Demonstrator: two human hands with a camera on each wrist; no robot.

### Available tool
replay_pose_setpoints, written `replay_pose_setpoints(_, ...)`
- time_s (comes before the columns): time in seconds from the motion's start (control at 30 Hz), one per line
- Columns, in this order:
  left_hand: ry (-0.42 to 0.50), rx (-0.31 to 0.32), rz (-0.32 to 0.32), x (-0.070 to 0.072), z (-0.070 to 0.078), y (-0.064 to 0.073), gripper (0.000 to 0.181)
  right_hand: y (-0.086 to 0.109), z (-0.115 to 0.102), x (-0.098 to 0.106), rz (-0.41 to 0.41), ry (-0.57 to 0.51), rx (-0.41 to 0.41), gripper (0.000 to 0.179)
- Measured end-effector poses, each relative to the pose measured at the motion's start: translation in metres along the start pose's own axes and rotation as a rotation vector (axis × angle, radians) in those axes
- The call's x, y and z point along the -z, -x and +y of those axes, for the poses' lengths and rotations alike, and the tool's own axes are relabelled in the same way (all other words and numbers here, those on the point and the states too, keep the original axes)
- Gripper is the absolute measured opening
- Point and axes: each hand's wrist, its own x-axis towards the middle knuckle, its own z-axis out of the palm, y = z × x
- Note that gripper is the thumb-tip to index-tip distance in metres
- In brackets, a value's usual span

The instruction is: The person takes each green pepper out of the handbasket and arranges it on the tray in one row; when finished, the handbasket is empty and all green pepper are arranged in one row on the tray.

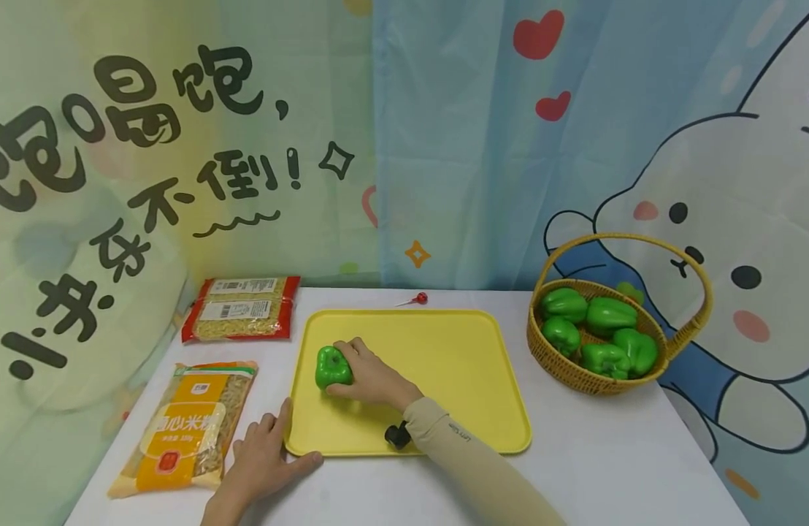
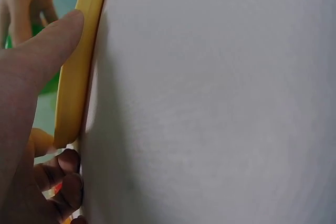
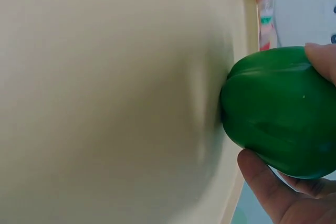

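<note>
A green bell pepper (image 1: 332,367) is at the left part of a yellow tray (image 1: 437,380). My right hand (image 1: 372,376) grips it from the right side, and the right wrist view shows thumb and fingers around the pepper (image 3: 283,114), low against the tray surface. My left hand (image 1: 263,453) is at the tray's near left corner. Its thumb touches the near edge and its index finger lies by the left edge. In the left wrist view, the thumb of the left hand (image 2: 31,77) rests against the tray's rim (image 2: 79,77), while the other fingers bend loosely.
A wicker basket (image 1: 575,376) with several green peppers stands at the right. Two packaged food bags, one red-edged (image 1: 240,310) and one orange-labelled (image 1: 181,431), lie left of the tray. A small red item (image 1: 420,298) lies behind it. A printed curtain (image 1: 444,146) hangs at the back.
</note>
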Motion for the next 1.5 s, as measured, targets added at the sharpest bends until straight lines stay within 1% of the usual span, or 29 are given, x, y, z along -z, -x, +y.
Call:
replay_pose_setpoints(0.2, 0.003, 0.003, 0.000, 0.000, -0.001, -0.001, 0.121, -0.024, -0.024, -0.011, -0.017, -0.003, -0.006, 0.077)
replay_pose_setpoints(0.4, 0.006, 0.005, -0.002, 0.000, -0.002, -0.002, 0.120, -0.039, -0.037, -0.013, -0.038, 0.038, 0.009, 0.076)
replay_pose_setpoints(0.5, 0.006, 0.010, -0.002, -0.001, -0.002, -0.002, 0.120, -0.043, -0.040, -0.013, -0.050, 0.051, 0.009, 0.077)
replay_pose_setpoints(0.6, 0.007, 0.009, -0.003, -0.002, 0.000, -0.001, 0.120, -0.041, -0.038, -0.013, -0.062, 0.058, 0.002, 0.080)
replay_pose_setpoints(0.73, 0.006, -0.002, 0.001, -0.002, 0.001, -0.001, 0.120, -0.039, -0.035, -0.011, -0.074, 0.053, 0.009, 0.088)
replay_pose_setpoints(0.87, 0.004, -0.008, 0.000, 0.000, 0.001, -0.001, 0.120, -0.036, -0.035, -0.005, -0.065, 0.056, 0.028, 0.095)
replay_pose_setpoints(0.97, 0.007, -0.005, -0.006, 0.002, 0.000, 0.000, 0.120, -0.029, -0.036, 0.005, -0.056, 0.064, 0.029, 0.097)
replay_pose_setpoints(1.07, 0.010, -0.011, -0.003, 0.003, 0.000, 0.001, 0.120, -0.016, -0.033, 0.019, -0.044, 0.039, 0.028, 0.098)
replay_pose_setpoints(1.23, -0.002, -0.016, 0.013, 0.004, -0.001, 0.001, 0.121, 0.011, -0.019, 0.043, 0.005, -0.024, 0.025, 0.096)
replay_pose_setpoints(1.37, 0.004, -0.012, 0.006, 0.005, 0.000, 0.001, 0.121, 0.036, -0.001, 0.061, 0.061, -0.068, -0.028, 0.096)
replay_pose_setpoints(1.5, 0.017, -0.011, -0.009, 0.003, 0.001, 0.002, 0.120, 0.066, 0.021, 0.080, 0.125, -0.069, -0.099, 0.095)
